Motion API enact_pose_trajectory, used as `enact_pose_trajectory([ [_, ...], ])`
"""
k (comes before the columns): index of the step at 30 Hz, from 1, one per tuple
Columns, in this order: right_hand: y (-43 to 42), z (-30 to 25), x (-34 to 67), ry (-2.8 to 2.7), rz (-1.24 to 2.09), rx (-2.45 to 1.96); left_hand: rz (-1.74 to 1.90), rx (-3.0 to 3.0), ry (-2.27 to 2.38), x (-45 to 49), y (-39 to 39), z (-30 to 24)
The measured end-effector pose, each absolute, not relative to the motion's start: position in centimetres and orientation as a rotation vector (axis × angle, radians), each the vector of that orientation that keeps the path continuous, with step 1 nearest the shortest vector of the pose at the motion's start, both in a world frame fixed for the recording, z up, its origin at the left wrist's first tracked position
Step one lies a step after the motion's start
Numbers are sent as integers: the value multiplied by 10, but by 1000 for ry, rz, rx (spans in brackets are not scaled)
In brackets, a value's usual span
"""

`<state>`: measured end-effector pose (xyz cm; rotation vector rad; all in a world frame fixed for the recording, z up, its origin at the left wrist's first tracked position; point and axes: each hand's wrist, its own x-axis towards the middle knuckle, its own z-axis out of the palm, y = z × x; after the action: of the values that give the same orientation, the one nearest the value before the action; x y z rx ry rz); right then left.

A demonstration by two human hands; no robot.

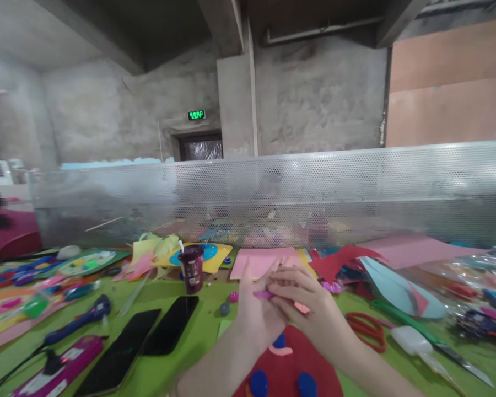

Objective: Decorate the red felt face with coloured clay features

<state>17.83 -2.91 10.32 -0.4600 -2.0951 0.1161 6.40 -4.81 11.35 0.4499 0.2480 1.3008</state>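
Against a perforated metal screen [355, 179], over a green tabletop [209, 331], a purple piece [263, 295] is cradled crosswise at the left hand's [257, 311] palm, thumb spread (its fingers are partly hidden). The right hand's [306, 295] extended fingers are laid over it from the right.

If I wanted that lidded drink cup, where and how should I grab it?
Probably around the body of the lidded drink cup, below the lid, from the right: it stands upright, with the straw at its left and a black phone in front.
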Motion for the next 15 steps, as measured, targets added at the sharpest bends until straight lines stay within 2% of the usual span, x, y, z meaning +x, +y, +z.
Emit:
enact_pose_trajectory([
  [3, -34, 112, 183, -2099, 83, -481, 1370, 684, 269, 63, -35, 103],
  [7, -37, 110, 202, -2096, -6, -586, 1466, 1094, 561, 45, -16, 78],
  [12, -35, 51, 231, -2266, -17, -736, 1315, 1412, 793, 19, -17, 50],
  [15, -37, 19, 241, -2522, -205, -480, 1299, 1505, 902, 16, -28, 39],
])
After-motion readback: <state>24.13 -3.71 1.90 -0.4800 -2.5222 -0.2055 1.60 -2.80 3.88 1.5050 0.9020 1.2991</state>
